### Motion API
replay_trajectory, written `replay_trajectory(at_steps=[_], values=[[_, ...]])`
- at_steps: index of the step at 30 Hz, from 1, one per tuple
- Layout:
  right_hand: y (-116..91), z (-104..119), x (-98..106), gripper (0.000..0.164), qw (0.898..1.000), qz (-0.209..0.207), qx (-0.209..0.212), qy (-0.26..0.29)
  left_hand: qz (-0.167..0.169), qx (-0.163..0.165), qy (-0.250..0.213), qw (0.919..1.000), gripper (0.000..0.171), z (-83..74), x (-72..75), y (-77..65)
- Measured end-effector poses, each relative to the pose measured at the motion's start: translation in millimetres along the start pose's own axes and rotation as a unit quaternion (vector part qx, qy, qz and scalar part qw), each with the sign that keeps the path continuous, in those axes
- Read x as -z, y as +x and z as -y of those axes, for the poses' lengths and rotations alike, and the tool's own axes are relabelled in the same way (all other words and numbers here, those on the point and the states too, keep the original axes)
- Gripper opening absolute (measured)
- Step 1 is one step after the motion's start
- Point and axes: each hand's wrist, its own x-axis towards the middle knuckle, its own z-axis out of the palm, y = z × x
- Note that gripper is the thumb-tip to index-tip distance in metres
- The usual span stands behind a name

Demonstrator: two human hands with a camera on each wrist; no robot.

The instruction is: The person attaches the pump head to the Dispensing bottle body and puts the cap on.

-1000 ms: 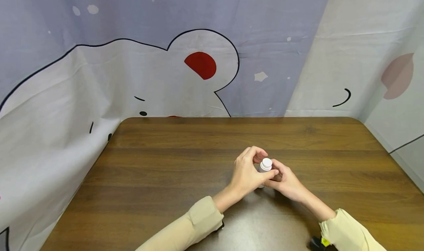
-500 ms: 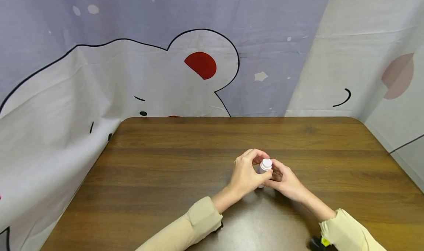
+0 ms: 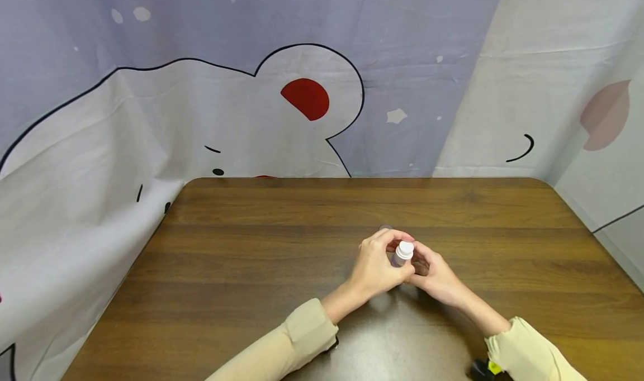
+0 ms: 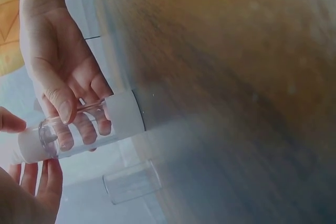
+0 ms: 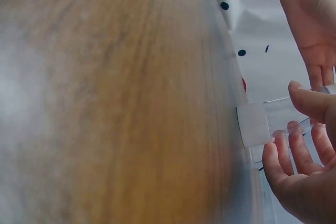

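A small pump bottle with a white top stands between both hands, right of the table's middle in the head view. Its clear body ends in a wide white base on the table, in the left wrist view. My right hand holds the clear body, thumb on one side and fingers on the other. Higher up, at the white collar, my left hand curls thumb and fingers round the bottle. In the right wrist view the white base shows beside the right fingertips, with the left hand beyond.
A clear, cup-like cap stands on the wooden table behind the bottle, mostly hidden by the left hand in the head view. A black and yellow object lies by the right sleeve. A printed curtain hangs behind the table.
My left thumb has drawn back and down along the bottle, and the index finger has come in closer to its top. The clear cap now shows behind the left hand. The right hand stays put.
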Motion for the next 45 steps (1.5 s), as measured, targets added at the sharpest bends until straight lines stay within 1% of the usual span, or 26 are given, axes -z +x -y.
replay_trajectory(at_steps=[4,9,12,15,19,21,23,25,29,32,38,42,45], values=[[1.0,-0.5,-0.3,0.052,1.000,0.001,0.003,0.006,0.002,0.006,-0.008,0.9999,0.031,0.1,-1.1,1.0],[1.3,-1.6,-0.3,0.053,1.000,0.001,-0.006,0.008,0.005,0.020,-0.027,0.9994,0.030,0.9,-2.9,3.2],[1.0,-1.8,-0.7,0.053,1.000,0.000,-0.006,0.006,0.014,0.023,-0.029,0.9992,0.030,1.5,-2.5,4.4],[0.5,-1.0,-0.7,0.056,1.000,0.002,-0.006,0.006,0.033,0.014,-0.019,0.9992,0.032,2.9,-2.2,5.5],[-0.6,1.1,-0.7,0.057,1.000,0.003,-0.011,0.001,0.058,-0.015,-0.011,0.9982,0.042,4.6,-1.1,5.0],[-1.2,1.9,-0.3,0.056,1.000,0.001,-0.012,-0.006,0.063,-0.026,-0.013,0.9976,0.044,4.8,-1.4,4.5],[-1.4,2.0,-0.1,0.054,1.000,-0.001,-0.009,-0.009,0.060,-0.030,-0.017,0.9976,0.044,4.8,-2.3,3.7],[-1.2,1.9,-0.1,0.052,1.000,0.000,-0.006,-0.007,0.044,-0.021,-0.024,0.9985,0.043,4.5,-3.2,2.7],[0.1,1.3,-0.7,0.046,1.000,0.004,-0.002,0.004,-0.006,0.016,-0.033,0.9993,0.042,2.8,-4.2,1.0],[0.5,0.7,-0.9,0.042,1.000,0.003,-0.002,0.006,-0.028,0.035,-0.027,0.9986,0.041,1.9,-4.2,0.5],[1.2,-0.7,-1.1,0.043,1.000,0.008,0.008,0.020,-0.026,0.055,-0.039,0.9974,0.038,1.9,-2.6,0.3],[1.4,-1.0,-1.7,0.045,0.999,0.013,0.013,0.033,-0.012,0.066,-0.031,0.9972,0.035,1.5,-0.2,1.0],[1.4,-0.8,-1.9,0.046,0.999,0.012,0.009,0.034,0.004,0.068,-0.024,0.9974,0.035,1.2,2.5,1.2]])
